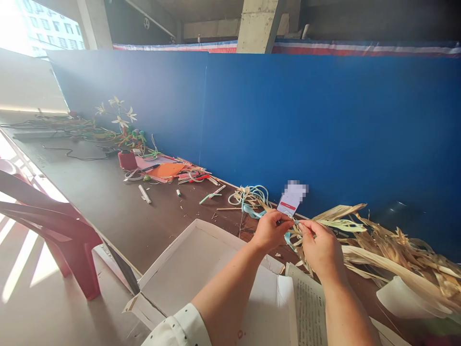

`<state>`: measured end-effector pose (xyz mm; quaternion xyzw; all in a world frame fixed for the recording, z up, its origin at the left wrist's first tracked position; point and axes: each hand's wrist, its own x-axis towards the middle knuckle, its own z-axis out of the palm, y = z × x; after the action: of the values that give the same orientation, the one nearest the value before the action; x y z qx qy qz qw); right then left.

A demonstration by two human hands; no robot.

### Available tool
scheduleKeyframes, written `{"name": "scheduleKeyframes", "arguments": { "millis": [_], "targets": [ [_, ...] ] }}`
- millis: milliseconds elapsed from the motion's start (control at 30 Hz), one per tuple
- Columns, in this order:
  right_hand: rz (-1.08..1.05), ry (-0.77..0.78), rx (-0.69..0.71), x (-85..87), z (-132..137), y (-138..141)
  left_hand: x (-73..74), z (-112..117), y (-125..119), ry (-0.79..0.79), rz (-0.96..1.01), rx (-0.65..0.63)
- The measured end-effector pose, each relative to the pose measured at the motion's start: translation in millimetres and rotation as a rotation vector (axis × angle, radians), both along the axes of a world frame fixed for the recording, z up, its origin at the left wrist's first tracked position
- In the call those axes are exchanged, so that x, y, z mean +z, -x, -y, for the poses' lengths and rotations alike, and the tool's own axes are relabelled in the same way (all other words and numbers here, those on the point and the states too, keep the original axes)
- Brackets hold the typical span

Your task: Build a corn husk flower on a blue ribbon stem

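Observation:
My left hand (270,230) and my right hand (321,249) meet over the brown table (108,202), both pinching a small bundle of dried straw-coloured leaf strips (293,229) mixed with a pale blue strip. The fingers of both hands are closed on this bundle. A large heap of dried husk leaves (396,250) spreads to the right of my hands. Behind them a small white and red card (291,199) leans on the blue partition.
A flat white cardboard box (187,269) lies under my left forearm, a printed paper sheet (309,307) beside it. Tangled blue and cream strips (250,197), orange paper (167,169), a red cup (127,160) and handmade flowers (120,115) line the blue partition (324,125). A red plastic chair (54,226) stands left.

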<state>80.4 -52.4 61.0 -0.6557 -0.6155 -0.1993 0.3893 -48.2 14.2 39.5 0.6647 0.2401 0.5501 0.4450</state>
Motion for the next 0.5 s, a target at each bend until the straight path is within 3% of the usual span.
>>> {"name": "scheduleKeyframes", "arguments": {
  "millis": [167,267,500],
  "targets": [
    [-0.123,0.07,-0.015,0.9,4.6,-4.5,4.0,3.0,4.3,0.033,-0.098,-0.006],
    [-0.142,0.098,-0.018,1.0,6.1,-5.1,3.0,3.3,3.6,0.133,-0.107,-0.036],
    [-0.152,0.1,-0.033,0.9,6.8,-3.6,-0.4,0.5,1.6,0.391,-0.013,-0.229]
  ]
}}
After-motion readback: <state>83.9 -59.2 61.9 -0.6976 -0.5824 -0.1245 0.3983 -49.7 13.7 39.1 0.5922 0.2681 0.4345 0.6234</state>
